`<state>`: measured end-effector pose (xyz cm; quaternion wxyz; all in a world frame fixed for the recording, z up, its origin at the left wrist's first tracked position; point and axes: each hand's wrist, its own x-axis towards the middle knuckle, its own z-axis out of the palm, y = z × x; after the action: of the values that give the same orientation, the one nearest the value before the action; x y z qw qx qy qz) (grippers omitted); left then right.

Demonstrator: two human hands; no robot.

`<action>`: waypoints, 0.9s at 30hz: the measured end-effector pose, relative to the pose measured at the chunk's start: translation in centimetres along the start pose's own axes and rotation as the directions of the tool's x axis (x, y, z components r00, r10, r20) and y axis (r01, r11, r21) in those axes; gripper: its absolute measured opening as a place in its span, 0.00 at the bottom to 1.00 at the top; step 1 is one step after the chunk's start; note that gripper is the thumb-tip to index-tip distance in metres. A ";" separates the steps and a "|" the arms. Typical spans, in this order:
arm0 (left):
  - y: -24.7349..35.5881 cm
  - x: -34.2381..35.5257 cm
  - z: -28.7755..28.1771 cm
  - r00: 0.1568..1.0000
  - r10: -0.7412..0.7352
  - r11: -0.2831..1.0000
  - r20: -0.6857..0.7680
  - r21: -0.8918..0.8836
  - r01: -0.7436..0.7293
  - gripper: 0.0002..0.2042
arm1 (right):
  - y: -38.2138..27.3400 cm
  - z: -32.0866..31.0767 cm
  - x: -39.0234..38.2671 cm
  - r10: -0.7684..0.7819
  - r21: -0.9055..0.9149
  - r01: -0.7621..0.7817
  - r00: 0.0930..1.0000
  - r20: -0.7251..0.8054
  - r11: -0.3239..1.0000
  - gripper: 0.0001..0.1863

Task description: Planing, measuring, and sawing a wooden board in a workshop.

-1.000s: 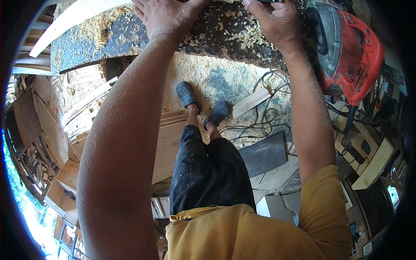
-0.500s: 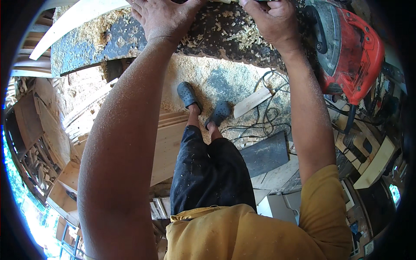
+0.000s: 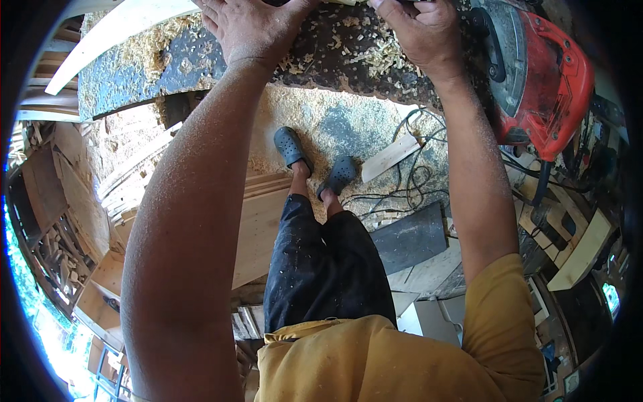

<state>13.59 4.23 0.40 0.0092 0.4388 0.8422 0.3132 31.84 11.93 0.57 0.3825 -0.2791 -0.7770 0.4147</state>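
Note:
My left hand (image 3: pixel 258 30) is at the top edge of the view, back upward, with its thumb and fingers spread apart. The fingertips are cut off by the frame. Just left of it lies a long, pale, curved board (image 3: pixel 124 33) on the dark workbench (image 3: pixel 201 57). My right hand (image 3: pixel 429 37) is closed further right, thumb bent against the fingers. Something small and dark shows between them, mostly out of frame, so its kind cannot be told. Curled wood shavings (image 3: pixel 385 57) cover the bench below both hands. Fine sawdust coats my forearms.
A red and grey power tool (image 3: pixel 542 80) with a black cable stands right of my right forearm. Black cords (image 3: pixel 408 191), a loose board (image 3: pixel 390 158) and a dark panel (image 3: pixel 412 234) lie on the sawdust-covered floor. Stacked boards (image 3: pixel 261 228) are behind my left arm.

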 end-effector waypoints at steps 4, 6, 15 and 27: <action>-0.6 -0.3 -0.3 0.995 -0.040 0.999 0.087 0.017 0.038 0.67 | 0.7 -0.3 -0.4 -0.042 0.002 0.042 0.999 -0.030 0.999 0.03; -0.9 -0.3 -0.2 0.996 0.044 0.973 0.077 -0.228 -0.026 0.63 | 0.8 -0.4 -0.6 -0.128 -0.150 0.127 0.992 0.005 0.980 0.05; -1.3 -0.1 0.5 0.998 0.051 0.999 0.029 0.017 -0.052 0.68 | -2.0 1.4 3.3 -0.137 0.099 0.153 0.979 -0.151 0.983 0.03; -1.5 -0.2 0.7 0.997 0.071 0.996 0.032 0.044 -0.073 0.68 | -4.1 2.3 6.2 -0.178 -0.067 0.170 0.971 -0.156 0.983 0.04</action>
<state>12.83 3.83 -0.97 0.0011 0.4736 0.8325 0.2875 26.07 13.54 5.49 0.4715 -0.2526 -0.7757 0.3348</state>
